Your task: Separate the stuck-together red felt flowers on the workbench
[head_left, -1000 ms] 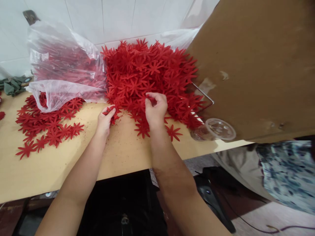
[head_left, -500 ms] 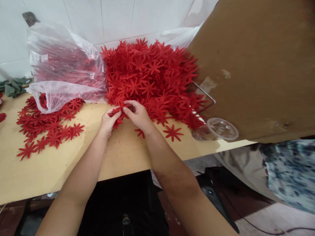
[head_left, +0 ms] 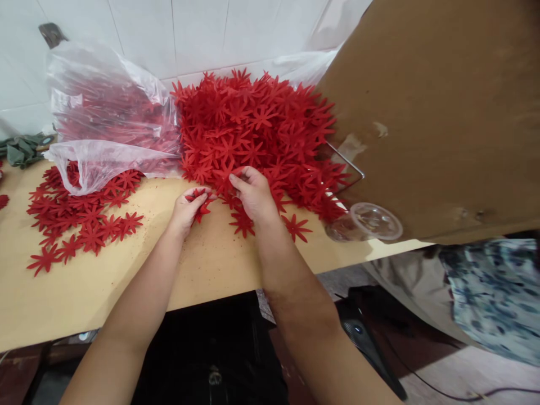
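Note:
My left hand [head_left: 188,211] is closed over the tabletop, pinching a red fabric flower cutout [head_left: 198,203] with narrow petals; whether it is one layer or a small stack I cannot tell. To its right, my right hand [head_left: 253,194] is at the front edge of a large heap of red flower cutouts [head_left: 253,121]. Its thumb and forefinger are pinched at a red flower cutout [head_left: 224,175] there; the palm hides part of it. Single cutouts lie just below this hand, one [head_left: 242,220] to the left of the wrist and another [head_left: 296,227] to the right.
A clear plastic bag [head_left: 113,118] of red cutouts lies at the back left, with loose cutouts [head_left: 90,222] before it. On the right stand a clear plastic cup [head_left: 375,220] and a big brown cardboard sheet [head_left: 442,112]. Crumbs dot the wooden table [head_left: 211,270].
My hands have come apart. The right has moved right, from beside the left to the heap's front edge; the left stays nearly in place with its red cutout.

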`<action>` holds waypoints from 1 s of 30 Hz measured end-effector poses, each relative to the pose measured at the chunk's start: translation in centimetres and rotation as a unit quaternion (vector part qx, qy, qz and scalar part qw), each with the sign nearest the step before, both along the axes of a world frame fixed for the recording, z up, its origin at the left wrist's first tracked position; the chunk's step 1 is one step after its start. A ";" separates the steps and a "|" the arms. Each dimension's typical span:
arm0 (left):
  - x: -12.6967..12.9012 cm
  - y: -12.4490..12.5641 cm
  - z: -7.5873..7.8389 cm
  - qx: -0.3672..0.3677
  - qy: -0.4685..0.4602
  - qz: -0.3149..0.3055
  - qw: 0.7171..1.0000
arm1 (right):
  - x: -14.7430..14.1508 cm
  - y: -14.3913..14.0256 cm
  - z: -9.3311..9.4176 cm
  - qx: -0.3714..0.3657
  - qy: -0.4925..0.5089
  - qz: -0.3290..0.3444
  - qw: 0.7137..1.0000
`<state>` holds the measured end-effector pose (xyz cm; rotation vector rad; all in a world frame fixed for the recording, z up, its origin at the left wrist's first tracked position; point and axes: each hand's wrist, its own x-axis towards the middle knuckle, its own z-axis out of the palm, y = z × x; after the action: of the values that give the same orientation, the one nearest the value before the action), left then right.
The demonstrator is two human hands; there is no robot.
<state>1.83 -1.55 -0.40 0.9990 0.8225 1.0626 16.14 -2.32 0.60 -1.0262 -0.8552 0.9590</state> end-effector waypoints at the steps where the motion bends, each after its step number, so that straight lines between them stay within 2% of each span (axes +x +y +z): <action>1: 0.0 0.1 -0.1 0.001 0.000 0.004 1.000 | 0.0 0.1 0.0 -0.003 0.001 0.000 1.000; 8: 0.0 0.2 -0.1 -0.002 0.006 0.023 1.000 | -0.1 -0.1 0.1 0.012 0.038 0.001 0.999; 15: 0.0 -0.1 0.2 -0.038 -0.008 0.022 0.999 | 0.3 0.0 0.3 -0.003 0.082 -0.009 0.997; 18: 0.1 -0.1 0.3 -0.055 -0.014 0.027 0.998 | 0.7 0.1 0.2 -0.005 0.100 -0.026 0.995; 21: 0.1 -0.2 0.5 -0.068 -0.015 0.031 0.997 | 1.3 0.6 -0.4 -0.003 0.091 -0.071 0.993; 24: 0.1 -0.2 0.6 -0.080 -0.028 0.030 0.996 | 2.1 1.2 -1.4 -0.011 0.025 -0.146 0.989; 26: 0.1 -0.2 0.5 -0.084 -0.034 0.028 0.996 | 2.6 1.4 -1.9 0.001 -0.065 -0.210 0.975; 28: 0.1 -0.1 0.5 -0.079 -0.031 0.028 0.996 | 2.8 1.2 -1.8 0.032 -0.198 -0.289 0.936; 30: 0.1 -0.1 0.4 -0.073 -0.025 0.032 0.997 | 2.8 0.6 -1.3 0.053 -0.335 -0.357 0.870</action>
<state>1.94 -1.64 0.00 0.8251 0.8819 1.0619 18.89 -1.73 -0.69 -1.4609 -0.9561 -0.1016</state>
